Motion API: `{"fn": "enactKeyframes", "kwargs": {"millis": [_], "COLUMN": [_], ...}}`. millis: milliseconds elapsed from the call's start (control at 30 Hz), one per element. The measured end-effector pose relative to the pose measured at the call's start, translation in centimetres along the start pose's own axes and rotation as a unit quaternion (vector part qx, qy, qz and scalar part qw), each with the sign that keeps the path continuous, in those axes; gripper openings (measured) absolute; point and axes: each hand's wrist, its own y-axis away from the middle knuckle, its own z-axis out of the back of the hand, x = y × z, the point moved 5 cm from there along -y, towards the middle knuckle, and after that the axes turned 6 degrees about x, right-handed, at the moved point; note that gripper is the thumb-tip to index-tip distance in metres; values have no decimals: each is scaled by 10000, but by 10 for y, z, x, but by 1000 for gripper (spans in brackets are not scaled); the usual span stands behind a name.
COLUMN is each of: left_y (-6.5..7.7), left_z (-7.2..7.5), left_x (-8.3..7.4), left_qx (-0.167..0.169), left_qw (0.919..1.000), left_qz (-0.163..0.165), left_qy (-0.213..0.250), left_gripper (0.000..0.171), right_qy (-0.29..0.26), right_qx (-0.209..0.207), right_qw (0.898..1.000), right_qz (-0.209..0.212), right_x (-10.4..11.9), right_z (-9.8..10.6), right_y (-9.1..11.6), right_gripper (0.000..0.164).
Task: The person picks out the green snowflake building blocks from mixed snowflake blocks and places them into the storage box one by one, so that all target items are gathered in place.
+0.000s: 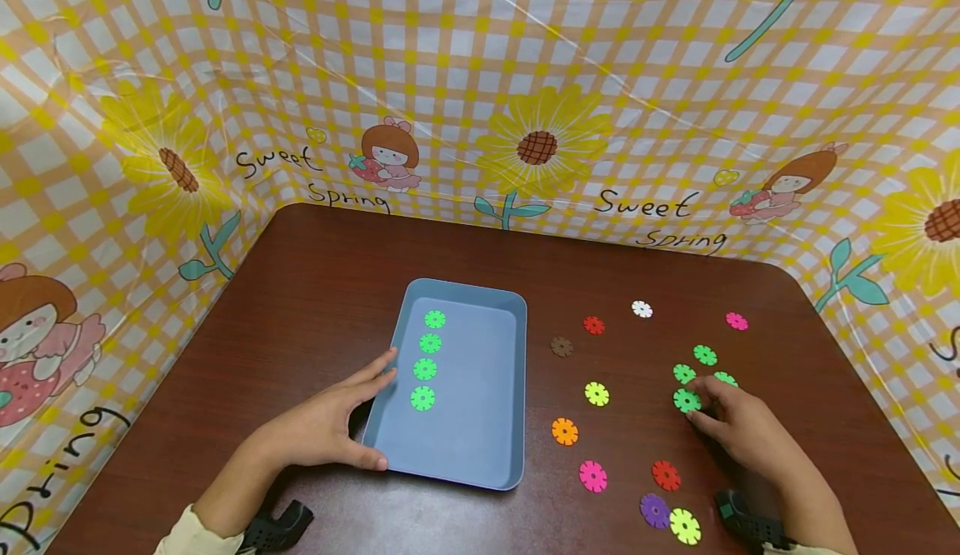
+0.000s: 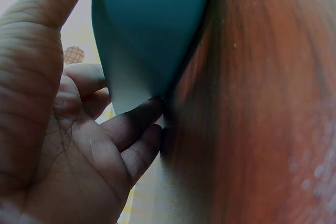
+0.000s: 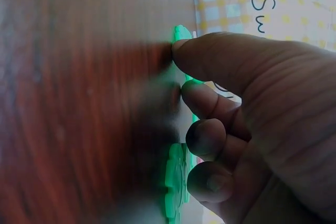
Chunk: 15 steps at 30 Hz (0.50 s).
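Note:
A grey-blue tray (image 1: 480,455) stands on the table, with a column of several green notched plastic discs (image 1: 424,369) along its left side. My left hand (image 1: 330,417) spreads around its near left corner, fingertips at the left rim and thumb at the front corner. In the left wrist view the fingers lie along the tray's outer wall (image 2: 152,24). To the right, my right hand (image 1: 738,422) pinches a green notched disc (image 1: 686,402) between thumb and forefinger, low over the table. More green discs (image 1: 705,355) lie just beyond that hand, one partly hidden by it.
Between tray and right hand lie scattered notched discs: brown (image 1: 562,347), red (image 1: 594,325), white (image 1: 642,309), yellow (image 1: 597,394), orange (image 1: 565,432) and pink (image 1: 592,477). Purple (image 1: 655,511) and yellow-green (image 1: 686,527) discs touch near the front. A checked cloth (image 1: 450,63) walls the table's back and sides.

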Motion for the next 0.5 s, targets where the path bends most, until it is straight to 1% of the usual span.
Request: {"fn": "enactKeyframes", "kwargs": {"millis": [133, 500], "left_y": [0, 0], "left_z": [0, 0], "left_x": [0, 1], "left_qx": [15, 32], "left_qw": [10000, 10000], "left_qz": [16, 17], "left_qy": [8, 15], "left_gripper": [115, 114], "right_qy": [-59, -20], "right_qx": [56, -248], "right_qw": [10000, 9994], "right_qz": [25, 240], "right_x": [-2, -3], "right_z": [-1, -2], "right_y": [1, 4], "right_gripper": [28, 28]}}
